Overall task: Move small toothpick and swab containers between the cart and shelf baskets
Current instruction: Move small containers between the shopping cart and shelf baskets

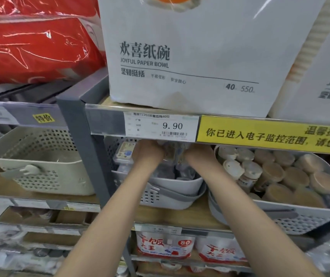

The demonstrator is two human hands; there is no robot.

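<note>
Both your hands, left [147, 149] and right [195, 151], reach under the shelf lip [160, 124] into the grey basket [172, 188] of swab boxes [125, 151], fingers hidden, grip unreadable; a blind pull risks spilling stock.

You can read "欢喜纸碗" and "JOYFUL PAPER BOWL" on the white paper bowl pack [200, 52], with "40" and "550" low on its front. The price tag [161, 126] on the shelf edge shows "9.90", and the yellow strip [274, 134] beside it reads "温馨提示" and "你已进入电子监控范围". A small yellow sticker [43, 118] says "特价", and the red-printed packs [165, 245] below show "80".
</note>
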